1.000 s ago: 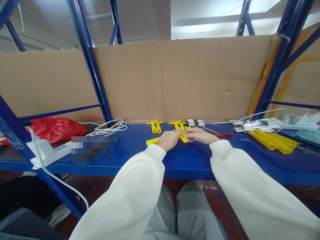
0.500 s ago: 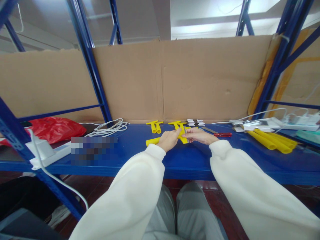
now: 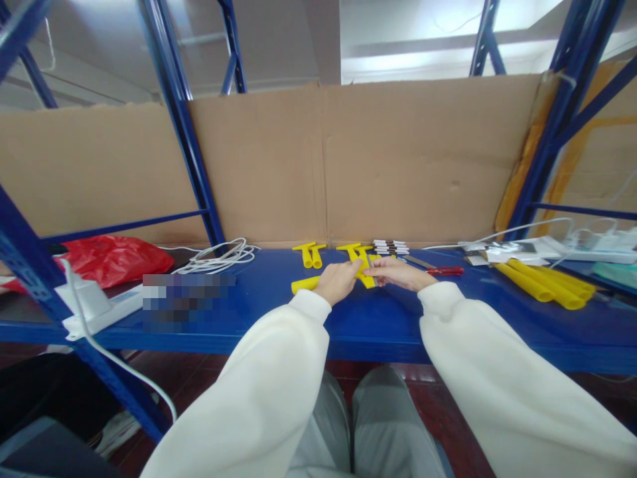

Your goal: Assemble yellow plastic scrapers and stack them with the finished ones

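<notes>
My left hand (image 3: 338, 281) is wrapped round the handle of a yellow T-shaped scraper (image 3: 303, 285). Its handle end sticks out to the left of the hand, and its crosspiece points right. At that crosspiece my right hand (image 3: 395, 272) is closed in a pinch; a small greyish bit shows by the fingertips, too small to name. Just behind the hands lie more yellow T-shaped scrapers (image 3: 350, 248). A second pair of yellow scrapers (image 3: 307, 256) lies further left. Beyond my right hand is a stack of white strips with dark bands (image 3: 390, 247).
A red-handled tool (image 3: 445, 271) lies right of my right hand. Several yellow tubes (image 3: 540, 282) rest on the blue shelf (image 3: 378, 325) at the right. White cables (image 3: 223, 257), a power strip (image 3: 107, 312) and a red bag (image 3: 112, 259) are at the left. Cardboard (image 3: 398, 159) closes the back.
The whole view has shifted down very slightly. Both hands keep their hold at the scraper, with hardly any visible finger movement.
</notes>
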Available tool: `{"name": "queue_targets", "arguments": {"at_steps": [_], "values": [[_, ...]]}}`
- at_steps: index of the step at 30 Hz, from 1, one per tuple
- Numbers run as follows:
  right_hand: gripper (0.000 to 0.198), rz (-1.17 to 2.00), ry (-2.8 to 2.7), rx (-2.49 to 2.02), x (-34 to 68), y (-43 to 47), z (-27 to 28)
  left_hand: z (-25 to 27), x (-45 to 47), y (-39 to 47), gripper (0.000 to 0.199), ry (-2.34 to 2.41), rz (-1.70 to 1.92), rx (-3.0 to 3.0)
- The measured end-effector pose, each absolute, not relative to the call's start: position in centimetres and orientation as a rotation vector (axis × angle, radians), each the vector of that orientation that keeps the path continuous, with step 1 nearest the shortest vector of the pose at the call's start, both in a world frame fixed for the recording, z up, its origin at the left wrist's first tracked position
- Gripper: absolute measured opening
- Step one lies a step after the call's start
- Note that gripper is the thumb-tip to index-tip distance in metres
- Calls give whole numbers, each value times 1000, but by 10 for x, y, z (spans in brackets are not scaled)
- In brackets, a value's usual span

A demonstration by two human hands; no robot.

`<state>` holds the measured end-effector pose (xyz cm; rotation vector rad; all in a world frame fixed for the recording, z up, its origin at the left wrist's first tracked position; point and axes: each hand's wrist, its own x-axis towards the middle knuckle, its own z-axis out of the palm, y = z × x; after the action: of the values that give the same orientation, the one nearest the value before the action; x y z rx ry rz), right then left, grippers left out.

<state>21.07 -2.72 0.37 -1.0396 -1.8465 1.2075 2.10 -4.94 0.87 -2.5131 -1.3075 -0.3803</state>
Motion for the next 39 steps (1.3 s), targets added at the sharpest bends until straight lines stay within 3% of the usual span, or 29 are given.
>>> {"name": "queue_targets", "arguments": {"at_steps": [9,11,16,17,27,39], "values": [[44,1117,-1855,-1060,209,-26,5,8,21,-49,40,-1375,-512,-2537],[42,946,-1837,-1151,215,-17,5,8,19,-47,42,-1418,-611,-2530],[18,113,-1588,-1828,259,6,3,7,15,-41,44,-1541,-827,-2463],[23,46,-1555,-1942,268,8,2,7,14,-40,44,-1551,-837,-2458],[47,19,-1745,-2191,282,11,-9,4,16,-39,39,-1430,-774,-2629],[41,-56,-1823,-2136,282,12,-9,6,17,-44,40,-1456,-910,-2653]]}}
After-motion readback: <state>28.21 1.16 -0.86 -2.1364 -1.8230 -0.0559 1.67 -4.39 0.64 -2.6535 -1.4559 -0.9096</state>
